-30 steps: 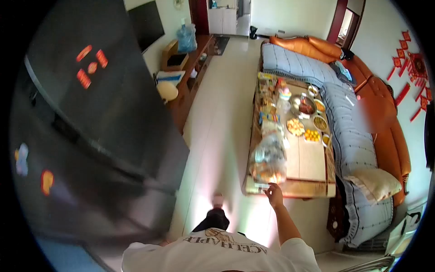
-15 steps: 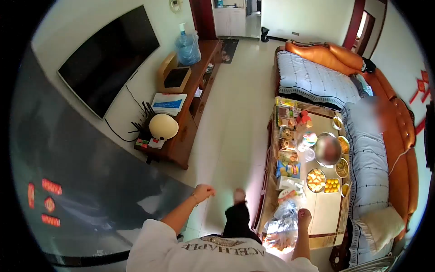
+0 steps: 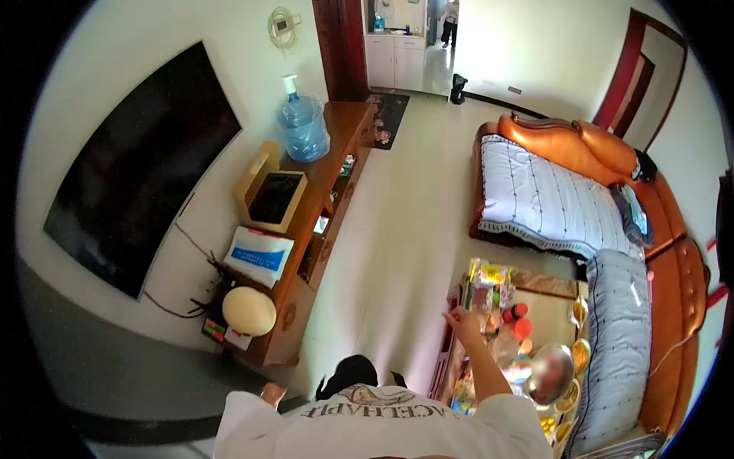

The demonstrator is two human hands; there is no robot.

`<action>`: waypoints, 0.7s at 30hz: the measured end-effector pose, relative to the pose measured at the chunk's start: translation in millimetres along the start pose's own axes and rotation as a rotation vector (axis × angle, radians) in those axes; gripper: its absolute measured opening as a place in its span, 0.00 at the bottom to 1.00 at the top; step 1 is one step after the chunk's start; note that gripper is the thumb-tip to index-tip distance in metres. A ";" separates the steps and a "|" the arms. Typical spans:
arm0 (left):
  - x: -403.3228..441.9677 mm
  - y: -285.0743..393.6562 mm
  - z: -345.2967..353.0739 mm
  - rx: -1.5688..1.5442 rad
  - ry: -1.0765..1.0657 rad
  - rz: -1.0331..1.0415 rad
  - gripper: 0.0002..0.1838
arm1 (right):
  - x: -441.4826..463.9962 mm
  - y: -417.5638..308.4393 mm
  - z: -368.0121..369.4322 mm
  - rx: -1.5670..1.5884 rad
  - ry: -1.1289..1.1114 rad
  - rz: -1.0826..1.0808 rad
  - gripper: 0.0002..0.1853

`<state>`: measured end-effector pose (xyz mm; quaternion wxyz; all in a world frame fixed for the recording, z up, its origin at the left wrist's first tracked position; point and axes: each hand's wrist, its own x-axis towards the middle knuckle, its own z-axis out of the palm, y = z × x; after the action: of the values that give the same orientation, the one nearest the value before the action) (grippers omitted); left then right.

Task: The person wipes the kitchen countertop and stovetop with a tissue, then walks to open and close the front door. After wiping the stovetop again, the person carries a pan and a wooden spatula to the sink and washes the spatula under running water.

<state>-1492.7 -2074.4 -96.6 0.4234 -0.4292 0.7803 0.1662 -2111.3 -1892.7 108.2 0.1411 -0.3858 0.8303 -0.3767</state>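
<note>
My right hand (image 3: pixel 463 324) hovers near the left edge of the low table (image 3: pixel 544 307), beside the packaged snacks (image 3: pixel 483 297). Its fingers look loosely bent and apart, with nothing visible in them. Red-capped containers (image 3: pixel 519 321) stand just to its right. Low at the left, part of my left hand (image 3: pixel 273 394) shows beside my white sleeve; its fingers are hidden. On the table a large steel bowl (image 3: pixel 550 374) sits among smaller bowls of food (image 3: pixel 582 355), with yellow pieces (image 3: pixel 547 425) near the bottom.
A brown TV cabinet (image 3: pixel 294 321) runs along the left, carrying a water jug (image 3: pixel 303 128), a cardboard box (image 3: pixel 294 200) and a cream round hat-like object (image 3: pixel 249 311). An orange sofa (image 3: pixel 673 291) with pale covers lines the right. A person (image 3: pixel 449 23) stands in the far doorway.
My view has moved forward through the room. My right hand has gone from a fist by the plastic bags to a looser shape farther up the table. My left hand has swung back.
</note>
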 end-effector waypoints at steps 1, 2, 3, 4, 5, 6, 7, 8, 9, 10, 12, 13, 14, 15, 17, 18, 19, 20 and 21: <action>2.9 5.3 -21.8 -0.387 -0.112 -0.168 0.19 | 44.6 -20.8 2.5 -0.088 -0.026 -0.054 0.19; 11.0 12.6 -44.2 -0.632 -0.171 -0.283 0.19 | 86.3 -33.5 4.9 -0.172 -0.053 -0.103 0.19; 35.1 17.2 -58.2 -0.737 -0.188 -0.320 0.19 | 131.7 -29.3 12.8 -0.175 -0.062 -0.098 0.19; 53.2 28.3 -86.8 -0.814 -0.202 -0.339 0.19 | 175.5 -24.0 23.6 -0.221 -0.057 -0.144 0.20; 78.6 39.8 -120.1 -0.841 -0.210 -0.323 0.18 | 213.7 -16.5 35.6 -0.266 -0.048 -0.186 0.20; 110.9 49.6 -156.7 -0.859 -0.209 -0.302 0.18 | 251.0 -5.3 43.2 -0.352 -0.058 -0.140 0.21; 145.1 60.3 -198.7 -0.859 -0.202 -0.268 0.18 | 282.5 9.8 45.7 -0.358 -0.051 -0.130 0.21; 182.5 71.0 -244.4 -0.839 -0.181 -0.229 0.18 | 310.1 36.1 48.5 -0.409 -0.092 -0.060 0.21; 223.1 81.2 -294.3 -0.791 -0.151 -0.181 0.17 | 340.0 63.6 47.0 -0.467 -0.129 0.006 0.22; 265.4 93.3 -345.2 -0.711 -0.101 -0.120 0.17 | 360.7 93.2 40.6 -0.502 -0.144 0.078 0.22; 359.3 118.9 -453.8 -0.539 0.092 -0.025 0.17 | 371.9 186.8 40.3 -0.662 -0.266 0.336 0.20; 401.1 137.4 -518.6 -0.499 0.220 -0.006 0.17 | 367.7 209.2 17.3 -0.903 -0.478 0.172 0.18; 445.1 158.1 -589.1 -0.555 0.369 -0.006 0.17 | 355.5 265.9 15.7 -0.818 -0.438 0.203 0.18; 487.8 178.8 -657.0 -0.691 0.517 0.017 0.17 | 344.4 311.4 11.9 -0.742 -0.430 0.126 0.17; 416.2 251.4 -855.4 -1.532 0.441 0.241 0.19 | 366.7 308.2 -8.4 -0.494 -0.459 0.765 0.16; 441.3 273.1 -913.2 -1.450 0.482 0.402 0.18 | 388.7 305.8 -13.8 -0.438 -0.451 0.908 0.15; 463.8 292.4 -959.6 -1.363 0.517 0.557 0.18 | 414.9 307.9 -14.5 -0.402 -0.440 0.985 0.15; 483.0 314.7 -992.1 -1.359 0.516 0.564 0.18 | 447.8 310.9 -14.0 -0.383 -0.437 1.010 0.15; 502.3 339.4 -1021.3 -1.215 0.591 0.604 0.17 | 487.7 318.8 -10.9 -0.377 -0.436 1.008 0.15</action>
<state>-2434.0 -2780.7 63.2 -0.1808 -0.3815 0.7162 0.5557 -2610.5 -2117.9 -91.1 0.3997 -0.0300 0.9159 -0.0203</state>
